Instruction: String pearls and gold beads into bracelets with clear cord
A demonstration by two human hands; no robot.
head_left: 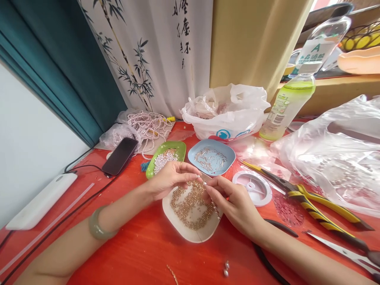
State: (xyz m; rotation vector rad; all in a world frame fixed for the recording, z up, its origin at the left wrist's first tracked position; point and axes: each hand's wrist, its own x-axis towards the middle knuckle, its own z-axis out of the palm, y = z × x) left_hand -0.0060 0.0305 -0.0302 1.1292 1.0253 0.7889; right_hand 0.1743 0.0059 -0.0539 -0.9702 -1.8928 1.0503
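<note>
Over a white dish (198, 236) of small gold beads (190, 206), my two hands work close together. My left hand (175, 178) is closed in a pinch, with a tiny pale spot at its fingertips that could be a bead or a nail. Thumb and forefinger of my right hand (230, 198) pinch a thin bead strand (216, 210), which hangs down over the dish's right side. Behind the left hand sits a green dish (179, 148) with white pearl beads (166, 159). A blue dish (228, 149) holding small metal pins (209, 158) stands behind both hands.
To the right lie a thread spool (252, 188), yellow-black pliers (308, 202) and scissors (341, 251). A bottle (285, 105) and plastic bags (225, 118) stand behind. On the left are a phone (121, 156), cables and a white power strip (44, 202). Two loose pearls (226, 269) lie in front.
</note>
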